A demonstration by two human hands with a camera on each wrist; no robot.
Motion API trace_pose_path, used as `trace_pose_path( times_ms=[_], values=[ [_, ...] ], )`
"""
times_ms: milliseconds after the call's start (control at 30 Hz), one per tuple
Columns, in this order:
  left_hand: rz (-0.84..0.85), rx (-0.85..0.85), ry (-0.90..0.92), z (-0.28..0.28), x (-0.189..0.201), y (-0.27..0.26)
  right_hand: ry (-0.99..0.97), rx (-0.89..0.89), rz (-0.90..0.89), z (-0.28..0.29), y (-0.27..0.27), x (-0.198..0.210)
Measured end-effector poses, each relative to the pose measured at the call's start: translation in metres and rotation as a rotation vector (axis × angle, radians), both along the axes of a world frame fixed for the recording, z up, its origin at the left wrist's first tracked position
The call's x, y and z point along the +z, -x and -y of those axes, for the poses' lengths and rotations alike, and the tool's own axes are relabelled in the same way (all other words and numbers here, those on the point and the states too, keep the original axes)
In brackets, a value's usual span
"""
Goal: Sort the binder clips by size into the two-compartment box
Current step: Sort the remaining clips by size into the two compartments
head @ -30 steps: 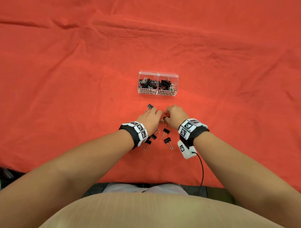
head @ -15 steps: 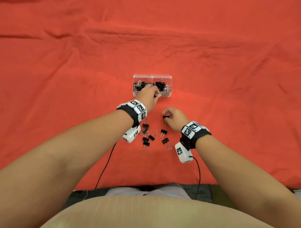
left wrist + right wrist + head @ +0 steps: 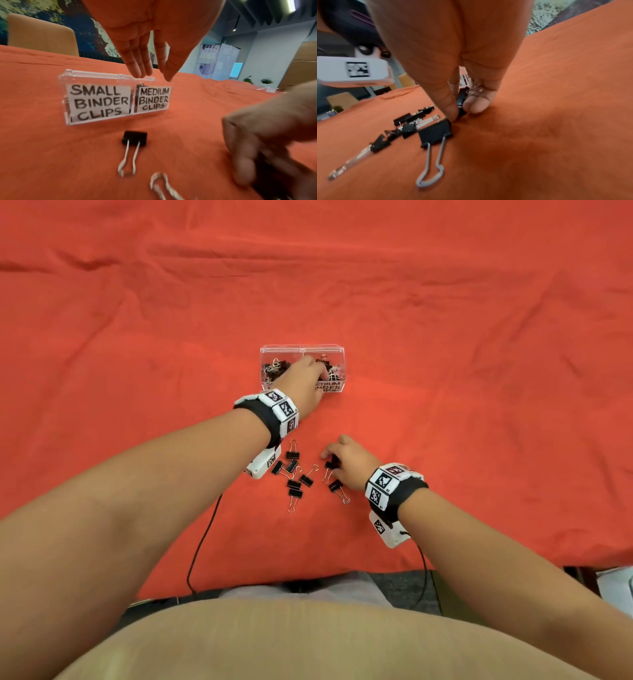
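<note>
The clear two-compartment box (image 3: 281,348) stands on the red cloth, labelled SMALL BINDER CLIPS on the left and MEDIUM BINDER CLIPS on the right (image 3: 99,101). Both compartments hold black clips. My left hand (image 3: 154,77) hovers over the medium compartment, fingers straight and pointing down, holding nothing; the head view shows this left hand (image 3: 315,371) above the box. Nearer me, my right hand (image 3: 329,460) pinches a black binder clip (image 3: 461,102) between thumb and finger, low on the cloth. Several loose clips (image 3: 294,474) lie to its left.
A larger black clip (image 3: 435,133) lies right beside my right thumb, and another clip (image 3: 134,138) lies in front of the box. The wrist camera cables trail to the table's near edge (image 3: 205,529). Wrinkled red cloth (image 3: 479,371) covers the whole table.
My left hand left the loose clips with a clip, reached the box, and now hangs with straight, empty fingers over the medium compartment. My right hand stayed low, pinching its clip.
</note>
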State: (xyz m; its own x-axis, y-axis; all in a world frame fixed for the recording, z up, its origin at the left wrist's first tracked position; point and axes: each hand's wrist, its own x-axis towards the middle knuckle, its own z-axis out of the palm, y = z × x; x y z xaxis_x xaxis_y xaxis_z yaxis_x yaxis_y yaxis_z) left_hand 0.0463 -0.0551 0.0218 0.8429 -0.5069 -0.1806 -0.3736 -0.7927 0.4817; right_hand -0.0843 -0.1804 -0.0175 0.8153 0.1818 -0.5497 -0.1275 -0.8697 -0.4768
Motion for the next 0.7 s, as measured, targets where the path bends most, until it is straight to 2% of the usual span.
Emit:
trace_pose_path(
  times_ms=[100,167,367,567,700],
  values=[
    [-0.051,-0.059,-0.04,-0.019,-0.01,0.029,-0.029,0.001,0.053,0.003,0.003,-0.001],
    [-0.106,-0.031,-0.061,-0.034,-0.017,0.048,-0.047,-0.009,0.092,0.005,0.004,-0.002],
    [-0.239,-0.003,-0.185,-0.061,-0.035,0.093,-0.167,-0.185,0.112,0.014,0.008,0.004],
    [-0.23,-0.03,-0.232,-0.064,-0.041,0.104,-0.132,-0.055,0.082,0.009,0.019,0.011],
    [-0.211,-0.001,-0.225,-0.061,-0.039,0.104,-0.05,-0.087,0.065,0.006,0.027,0.008]
  ],
)
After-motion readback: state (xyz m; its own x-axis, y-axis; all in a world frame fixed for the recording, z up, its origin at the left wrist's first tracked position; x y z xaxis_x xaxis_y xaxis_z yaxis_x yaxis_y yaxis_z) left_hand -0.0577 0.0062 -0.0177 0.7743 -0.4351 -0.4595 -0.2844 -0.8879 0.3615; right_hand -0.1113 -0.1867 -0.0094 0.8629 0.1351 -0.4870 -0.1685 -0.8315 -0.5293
